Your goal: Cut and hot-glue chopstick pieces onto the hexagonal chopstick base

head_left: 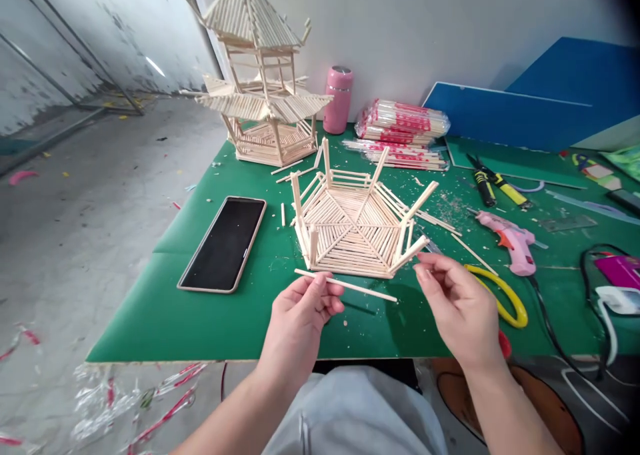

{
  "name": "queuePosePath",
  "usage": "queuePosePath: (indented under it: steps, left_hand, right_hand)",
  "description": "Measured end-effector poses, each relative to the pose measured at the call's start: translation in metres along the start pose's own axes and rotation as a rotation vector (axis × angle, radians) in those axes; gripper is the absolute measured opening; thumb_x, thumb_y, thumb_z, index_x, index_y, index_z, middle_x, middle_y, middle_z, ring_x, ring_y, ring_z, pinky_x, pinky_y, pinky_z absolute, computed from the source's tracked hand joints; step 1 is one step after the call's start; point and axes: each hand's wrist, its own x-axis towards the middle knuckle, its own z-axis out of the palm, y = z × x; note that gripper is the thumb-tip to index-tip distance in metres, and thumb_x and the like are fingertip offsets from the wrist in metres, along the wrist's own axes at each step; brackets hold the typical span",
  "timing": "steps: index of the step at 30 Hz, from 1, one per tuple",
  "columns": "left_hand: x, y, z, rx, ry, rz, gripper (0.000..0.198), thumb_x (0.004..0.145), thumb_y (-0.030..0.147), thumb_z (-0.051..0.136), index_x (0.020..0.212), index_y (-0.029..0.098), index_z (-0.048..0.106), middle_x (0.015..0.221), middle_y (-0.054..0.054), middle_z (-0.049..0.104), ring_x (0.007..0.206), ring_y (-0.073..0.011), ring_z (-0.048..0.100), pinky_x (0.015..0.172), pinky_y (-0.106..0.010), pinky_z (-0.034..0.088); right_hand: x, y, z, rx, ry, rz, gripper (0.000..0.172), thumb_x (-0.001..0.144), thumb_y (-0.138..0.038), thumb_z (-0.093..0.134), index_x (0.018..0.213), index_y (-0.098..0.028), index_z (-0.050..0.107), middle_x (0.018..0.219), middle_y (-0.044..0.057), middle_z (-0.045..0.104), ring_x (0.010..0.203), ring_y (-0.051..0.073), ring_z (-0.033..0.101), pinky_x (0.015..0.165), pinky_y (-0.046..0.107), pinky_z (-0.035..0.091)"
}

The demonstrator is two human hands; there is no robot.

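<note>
My left hand (300, 315) pinches a thin wooden stick (350, 285) that runs level toward the right, just in front of a hexagonal base built of sticks (355, 225). My right hand (457, 301) hovers at the base's front right corner, fingers loosely curled and apart, holding nothing; its fingertips are close to one upright post. The base sits on a green mat (165, 308).
A finished stick pagoda (263, 81) stands at the back, a black phone (224, 243) lies left. Packs of sticks (403, 125), a pink bottle (339, 99), a pink glue gun (510, 239), cutters (493, 185) and yellow-handled pliers (503, 295) lie right.
</note>
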Motion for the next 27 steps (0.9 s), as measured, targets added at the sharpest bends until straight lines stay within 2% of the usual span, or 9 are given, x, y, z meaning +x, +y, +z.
queuePosePath:
  steps: [4, 9, 17, 27]
  left_hand:
    - [0.005, -0.004, 0.004, 0.004, 0.03, 0.081, 0.013, 0.078, 0.023, 0.06, 0.073, 0.011, 0.061, 0.066, -0.004, 0.065, 0.054, -0.0091, 0.057, 0.057, -0.021, 0.045]
    - [0.008, -0.01, 0.01, 0.017, 0.039, 0.122, 0.013, 0.078, 0.023, 0.06, 0.074, 0.011, 0.06, 0.067, -0.004, 0.065, 0.055, -0.0103, 0.059, 0.059, -0.023, 0.045]
    - [0.014, -0.009, 0.015, 0.033, 0.061, 0.123, 0.012, 0.075, 0.023, 0.063, 0.077, 0.01, 0.062, 0.072, -0.006, 0.068, 0.058, -0.0113, 0.061, 0.061, -0.024, 0.045]
    - [0.017, -0.005, 0.016, 0.042, 0.106, 0.087, 0.015, 0.072, 0.022, 0.066, 0.078, 0.009, 0.064, 0.072, -0.007, 0.069, 0.058, -0.0116, 0.061, 0.06, -0.023, 0.048]
  right_hand:
    - [0.0, 0.023, 0.016, 0.157, 0.116, 0.092, 0.021, 0.078, -0.031, 0.059, 0.095, -0.02, 0.058, 0.082, 0.003, 0.058, 0.07, 0.015, 0.056, 0.061, 0.027, 0.047]
    - [-0.002, 0.026, 0.029, 0.253, 0.057, 0.095, 0.025, 0.078, -0.03, 0.058, 0.102, -0.021, 0.057, 0.088, 0.004, 0.059, 0.078, 0.016, 0.058, 0.067, 0.029, 0.049]
    - [-0.008, 0.027, 0.029, 0.376, 0.012, 0.177, 0.029, 0.08, -0.028, 0.057, 0.108, -0.022, 0.054, 0.092, 0.005, 0.059, 0.081, 0.016, 0.059, 0.07, 0.029, 0.052]
    - [-0.007, 0.028, 0.029, 0.361, 0.024, 0.2, 0.027, 0.08, -0.028, 0.057, 0.106, -0.023, 0.056, 0.091, 0.005, 0.058, 0.079, 0.016, 0.058, 0.067, 0.027, 0.052]
